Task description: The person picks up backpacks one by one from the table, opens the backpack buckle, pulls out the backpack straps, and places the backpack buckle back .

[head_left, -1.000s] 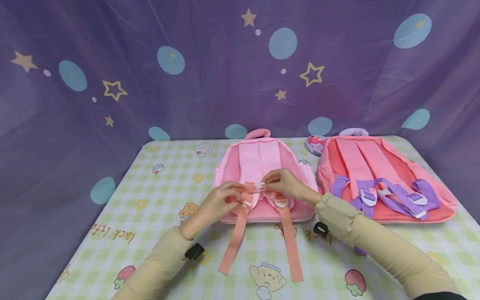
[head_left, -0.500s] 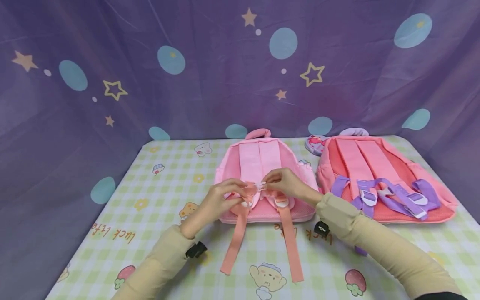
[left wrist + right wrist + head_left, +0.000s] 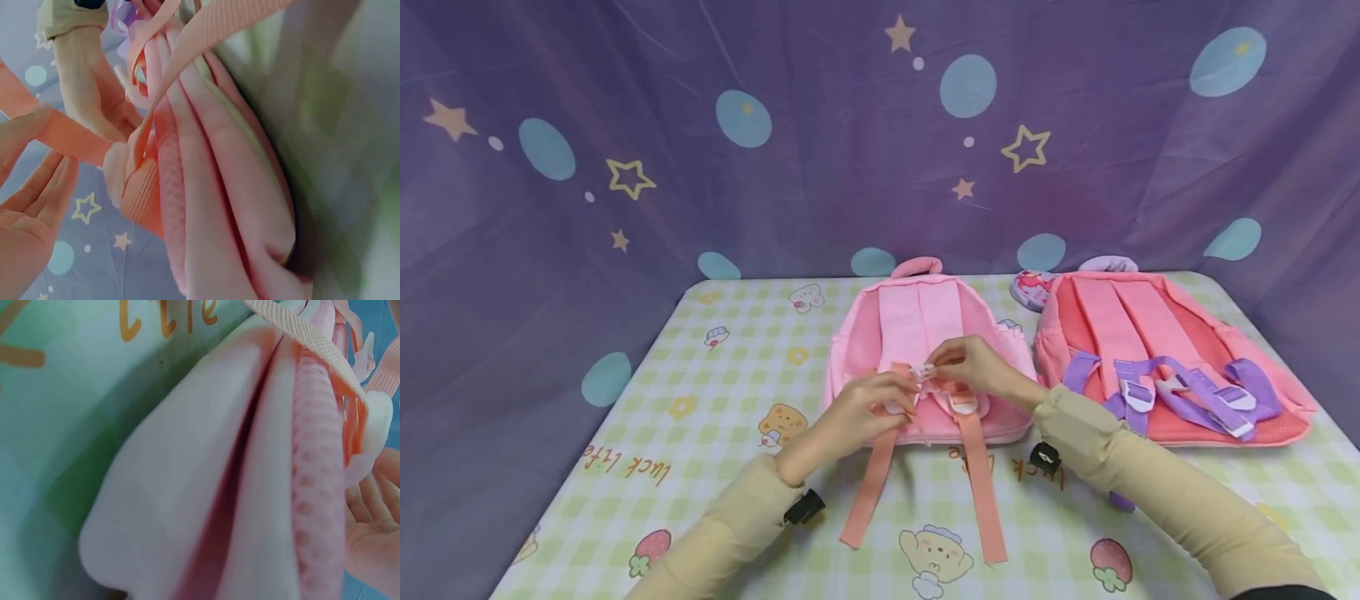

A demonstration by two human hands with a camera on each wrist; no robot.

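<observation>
A pink backpack (image 3: 901, 317) lies in the head view with its back panel and shoulder straps up. My right hand (image 3: 976, 367) pinches a white plastic buckle (image 3: 921, 372) over the straps' lower middle. Just left of it, my left hand (image 3: 868, 408) pinches an orange webbing strap (image 3: 78, 137), which passes between thumb and fingers in the left wrist view. A white adjuster (image 3: 962, 404) sits on the right shoulder strap; the left one is mostly behind my left fingers. Two orange strap tails (image 3: 872, 492) hang toward me. Part of my right hand (image 3: 375, 550) shows in the right wrist view.
To the right lies a coral-pink backpack (image 3: 1165, 325) with purple straps (image 3: 1213, 400) and white buckles. A small round pouch (image 3: 1032, 290) sits between the bags at the back. A checked cloth (image 3: 715, 467) covers the table; a purple curtain (image 3: 820, 200) hangs behind.
My left hand has moved right and slightly down, closer to the white buckle, drawing the orange strap with it. My right hand has stayed at the buckle.
</observation>
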